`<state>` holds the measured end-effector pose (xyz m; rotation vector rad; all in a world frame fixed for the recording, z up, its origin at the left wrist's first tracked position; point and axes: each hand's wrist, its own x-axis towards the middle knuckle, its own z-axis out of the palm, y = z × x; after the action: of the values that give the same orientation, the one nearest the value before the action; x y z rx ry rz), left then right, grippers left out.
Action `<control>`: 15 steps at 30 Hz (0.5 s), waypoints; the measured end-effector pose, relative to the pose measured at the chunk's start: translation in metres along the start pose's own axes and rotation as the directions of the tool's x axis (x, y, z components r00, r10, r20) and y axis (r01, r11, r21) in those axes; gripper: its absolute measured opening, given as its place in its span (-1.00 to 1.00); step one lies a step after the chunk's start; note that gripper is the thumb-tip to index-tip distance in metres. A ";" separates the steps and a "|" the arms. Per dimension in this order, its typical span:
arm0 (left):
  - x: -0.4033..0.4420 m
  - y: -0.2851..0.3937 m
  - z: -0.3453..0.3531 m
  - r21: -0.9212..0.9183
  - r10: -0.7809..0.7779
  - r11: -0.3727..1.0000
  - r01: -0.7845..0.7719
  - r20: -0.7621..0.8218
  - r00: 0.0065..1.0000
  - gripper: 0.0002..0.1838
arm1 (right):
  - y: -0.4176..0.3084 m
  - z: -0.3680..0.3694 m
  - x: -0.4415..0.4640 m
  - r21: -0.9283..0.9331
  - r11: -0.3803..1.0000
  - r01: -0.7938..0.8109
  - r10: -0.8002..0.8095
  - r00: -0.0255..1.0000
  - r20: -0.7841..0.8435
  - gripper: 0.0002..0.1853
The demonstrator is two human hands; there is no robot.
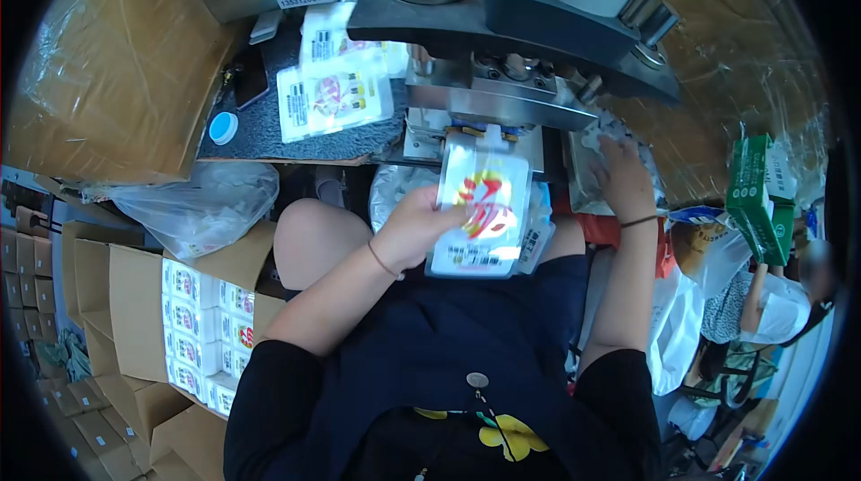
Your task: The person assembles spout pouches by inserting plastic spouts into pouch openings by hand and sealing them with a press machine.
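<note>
My left hand (417,228) is closed around the left side of a flat printed packet (498,243) with red and yellow pictures, its thumb on the front. More packets (538,239) show behind its right edge. The packet's top end is just below the metal jaw of a press machine (511,104). My right hand (625,178) reaches to the right of the press, over a shallow clear-plastic-lined tray (587,181). Its fingers look apart and slightly blurred; the tray's contents are hard to make out.
More printed packets (336,95) lie on the dark mat left of the press, near a blue-capped round container (223,129) and a phone (251,79). An open carton (134,302) at lower left holds rows of packets. A green box (752,199) stands right; another person (776,306) sits beyond.
</note>
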<state>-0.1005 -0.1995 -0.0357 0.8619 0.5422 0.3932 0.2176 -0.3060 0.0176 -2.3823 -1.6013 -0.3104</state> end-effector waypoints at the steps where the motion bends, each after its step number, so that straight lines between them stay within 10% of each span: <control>1: 0.007 0.007 -0.004 -0.056 0.001 0.998 -0.002 -0.024 1.000 -0.72 | -0.002 0.004 0.003 0.003 0.999 -0.033 0.033 0.998 0.044 -0.65; 4: 0.017 0.019 -0.007 -0.062 -0.084 0.995 0.082 -0.034 0.996 -0.69 | 0.012 0.026 0.005 0.139 0.990 -0.005 -0.005 0.997 0.074 -0.68; 7: 0.027 -0.004 -0.024 0.317 0.355 0.899 -0.302 -0.123 0.927 -0.61 | 0.023 0.037 0.000 0.234 0.972 0.023 -0.034 0.999 0.042 -0.66; 9: 0.029 0.031 -0.060 0.697 0.635 0.645 -0.315 -0.258 0.728 -0.46 | 0.025 0.039 -0.002 0.246 0.969 0.033 -0.032 0.999 -0.007 -0.65; 10: 0.029 0.055 -0.072 0.948 0.912 0.201 -0.245 -0.090 0.401 -0.41 | 0.025 0.038 -0.002 0.255 0.966 0.047 -0.043 0.999 -0.021 -0.64; 11: 0.022 0.082 -0.086 0.994 0.924 -0.092 -0.066 0.110 0.366 -0.31 | 0.023 0.035 -0.004 0.281 0.954 0.103 -0.095 0.995 -0.040 -0.66; 12: 0.019 0.089 -0.108 0.923 0.853 -0.326 0.205 0.193 0.485 -0.32 | 0.020 0.030 -0.003 0.304 0.938 0.163 -0.150 0.986 -0.067 -0.67; 15: -0.006 0.073 -0.112 0.856 0.624 -0.508 0.100 0.285 0.727 -0.35 | 0.016 0.023 0.003 0.333 0.927 0.171 -0.177 0.984 -0.013 -0.67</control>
<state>-0.1799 -0.0915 -0.0359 3.0036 1.1024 0.7091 0.2340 -0.3015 -0.0042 -2.0009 -1.7212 -0.0436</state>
